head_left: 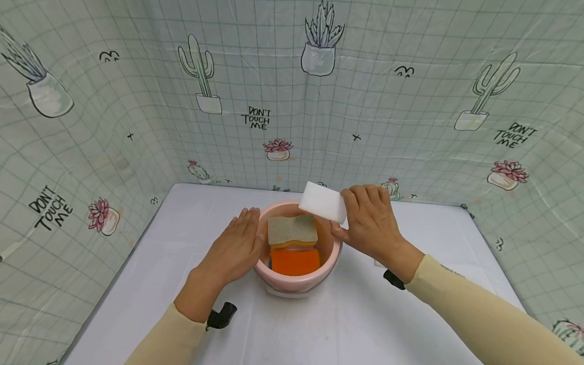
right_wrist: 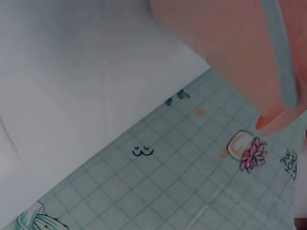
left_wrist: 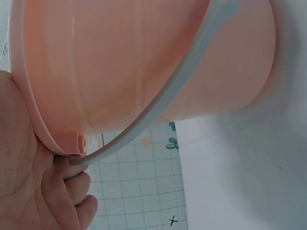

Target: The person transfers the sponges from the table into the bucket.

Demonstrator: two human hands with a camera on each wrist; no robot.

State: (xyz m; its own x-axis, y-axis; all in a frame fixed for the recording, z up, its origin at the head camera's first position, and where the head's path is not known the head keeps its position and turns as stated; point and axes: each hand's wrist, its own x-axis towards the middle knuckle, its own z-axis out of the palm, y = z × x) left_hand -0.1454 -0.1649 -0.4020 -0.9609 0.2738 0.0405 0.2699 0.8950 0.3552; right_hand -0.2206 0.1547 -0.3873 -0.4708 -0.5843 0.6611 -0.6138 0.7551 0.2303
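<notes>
A pink bucket (head_left: 294,285) with a grey handle (left_wrist: 175,84) stands on the white table. Inside it lie a beige-topped sponge (head_left: 292,229) and, nearer me, a bright orange sponge (head_left: 295,262). My right hand (head_left: 371,220) pinches a white sponge block (head_left: 321,202) between thumb and fingers, above the bucket's far right rim. On the left side of the rim rests my left hand (head_left: 234,248), its fingers straight and together in the head view. The left wrist view has the palm against the bucket's lip, close to where the handle joins.
A white table (head_left: 365,314) carries everything. Behind it and along both sides hangs a grid-patterned cloth (head_left: 388,111) printed with potted plants. Part of a flat pale item (head_left: 378,263) shows under my right wrist. Black wrist straps (head_left: 222,315) hang below both forearms.
</notes>
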